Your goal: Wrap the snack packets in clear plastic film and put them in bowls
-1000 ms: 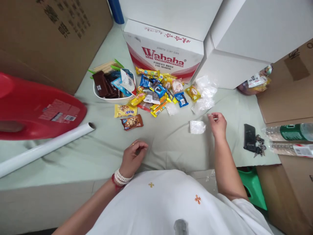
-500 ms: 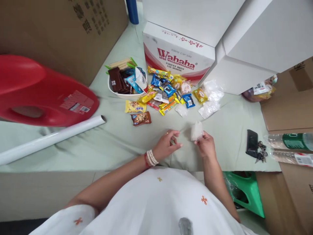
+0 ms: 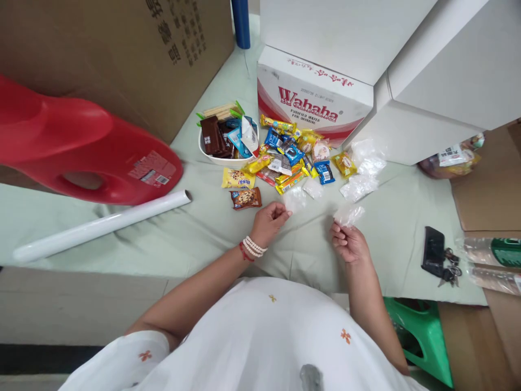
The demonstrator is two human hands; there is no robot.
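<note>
Clear wrapper (image 3: 351, 215): near end hidden in the right hand (image 3: 350, 243). Red jug (image 3: 118, 155): cut off at the left edge. Green stool (image 3: 434, 339), near right: partly hidden beneath the tablecloth (image 3: 317, 258). Blue packet (image 3: 324, 172): fine print unreadable.

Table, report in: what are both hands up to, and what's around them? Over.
Left hand pinching clear plastic. Right hand pinching another filmy piece. Brown packet beside left hand, snack pile beyond.

L hand (image 3: 268, 224) & R hand (image 3: 350, 244) apart, both pinching; L arm (image 3: 195, 293) angled fwd-R, R arm (image 3: 371, 304) fwd, slightly L.
</note>
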